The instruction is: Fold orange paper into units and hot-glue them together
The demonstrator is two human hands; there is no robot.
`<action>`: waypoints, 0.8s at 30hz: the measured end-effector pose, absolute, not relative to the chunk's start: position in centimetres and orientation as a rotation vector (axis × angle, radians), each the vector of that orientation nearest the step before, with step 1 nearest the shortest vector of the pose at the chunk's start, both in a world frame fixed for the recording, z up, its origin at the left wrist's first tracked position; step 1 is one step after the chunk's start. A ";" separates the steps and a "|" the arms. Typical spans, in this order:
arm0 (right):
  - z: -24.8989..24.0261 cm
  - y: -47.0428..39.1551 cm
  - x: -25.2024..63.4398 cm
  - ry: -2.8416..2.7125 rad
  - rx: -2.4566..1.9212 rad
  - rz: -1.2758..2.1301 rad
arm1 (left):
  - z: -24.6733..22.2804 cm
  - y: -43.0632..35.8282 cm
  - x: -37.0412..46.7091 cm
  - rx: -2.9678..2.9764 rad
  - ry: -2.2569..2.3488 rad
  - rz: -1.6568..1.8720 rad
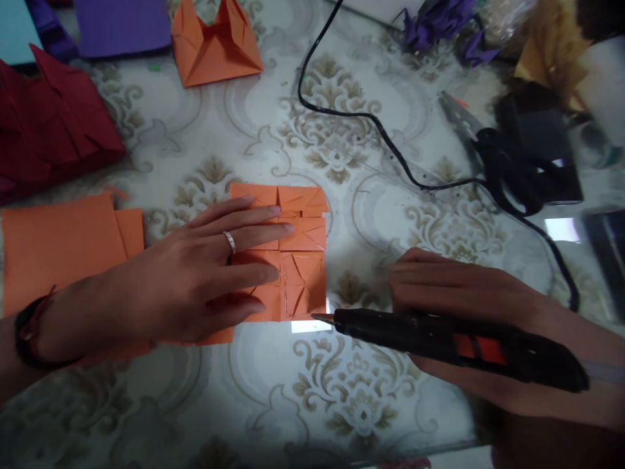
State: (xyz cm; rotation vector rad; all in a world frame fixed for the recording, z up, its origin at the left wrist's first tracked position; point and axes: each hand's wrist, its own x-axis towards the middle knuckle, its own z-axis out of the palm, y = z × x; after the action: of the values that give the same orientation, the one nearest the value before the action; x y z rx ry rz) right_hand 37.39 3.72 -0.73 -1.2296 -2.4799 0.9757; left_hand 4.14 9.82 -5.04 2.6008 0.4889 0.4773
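Observation:
My left hand (195,267), wearing a ring, lies flat with fingers spread on a folded orange paper piece (307,280). The piece is divided into square panels with creased flaps. A thin glossy line, like glue, runs around its lower right panel. My right hand (439,286) is closed around a black glue pen (415,332) with an orange-red inset. The pen's pointed metal tip is at the paper's lower right corner; I cannot tell whether it touches. Flat orange sheets (58,254) lie beside and partly under my left forearm.
A folded orange paper form (217,52) stands at the back, with dark red folded paper (53,130) at left and purple paper (124,26) behind. A black cable (342,112) winds across the patterned tabletop (361,391). Black-handled scissors (508,169) and purple paper shapes (434,26) lie right.

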 end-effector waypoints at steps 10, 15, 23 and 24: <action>-0.4 3.7 38.3 -2.465 -1.189 1.193 | -5.1 10.0 4.1 2.616 0.458 0.492; -0.5 3.7 38.7 -2.469 -1.193 1.172 | -5.0 9.8 4.2 2.551 0.503 0.487; -0.3 3.8 38.5 -2.469 -1.175 1.254 | -5.0 9.9 4.2 2.600 0.483 0.461; -0.3 3.9 38.4 -2.468 -1.169 1.250 | -4.9 9.9 4.2 2.600 0.479 0.464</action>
State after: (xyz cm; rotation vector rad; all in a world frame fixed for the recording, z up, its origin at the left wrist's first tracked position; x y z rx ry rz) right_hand 38.45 3.86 -0.33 -1.1687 -2.4678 1.2498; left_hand 4.20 9.94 -4.92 2.6003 0.4788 0.4642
